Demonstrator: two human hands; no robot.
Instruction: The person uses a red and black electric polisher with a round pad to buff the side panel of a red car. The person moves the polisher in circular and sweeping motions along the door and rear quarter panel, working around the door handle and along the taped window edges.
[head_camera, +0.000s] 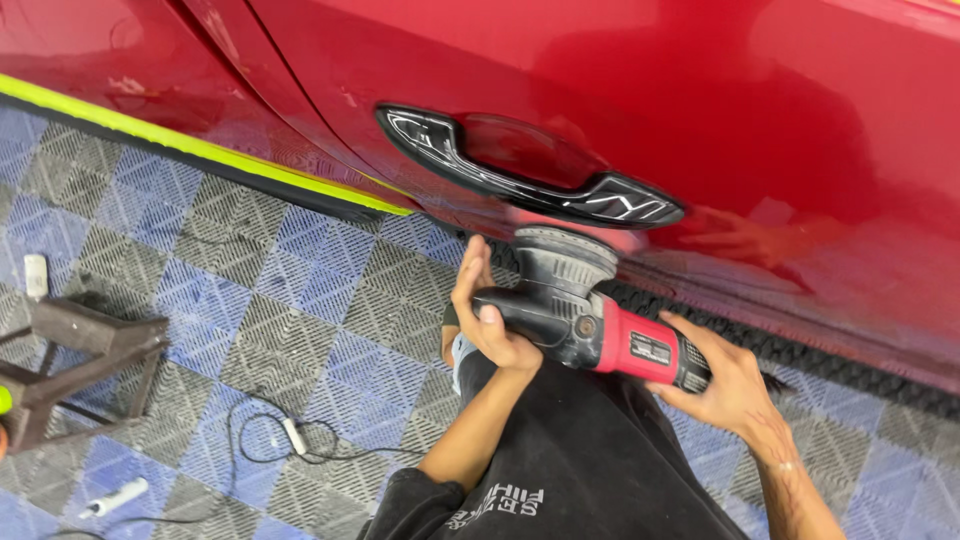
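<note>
- Gripping the polisher (585, 315) from both ends, the hands hold it sideways against the red car door (700, 110), just below the black door handle (530, 170).
- The left hand (487, 305) is closed over the black head of the tool, fingers wrapped across the top, thumb on the near side.
- The right hand (725, 385) is closed around the red-and-black rear grip, toward the right.
- The round pad (565, 250) sits flat on the paint, touching the panel under the handle; its edge looks blurred, so it seems to be spinning.
- Paint around the pad shows a pale haze, while the panel farther right and above reflects clearly; judging from that, the strip under the handle is being worked and is not finished.
- Yellow-green masking tape (190, 145) runs along the door's lower edge to the left.
- A dark stand (70, 365), a loose cable (270, 435) and a small white tube (115, 497) lie on the grey-and-blue tiled floor (300, 290), well apart on the left.
</note>
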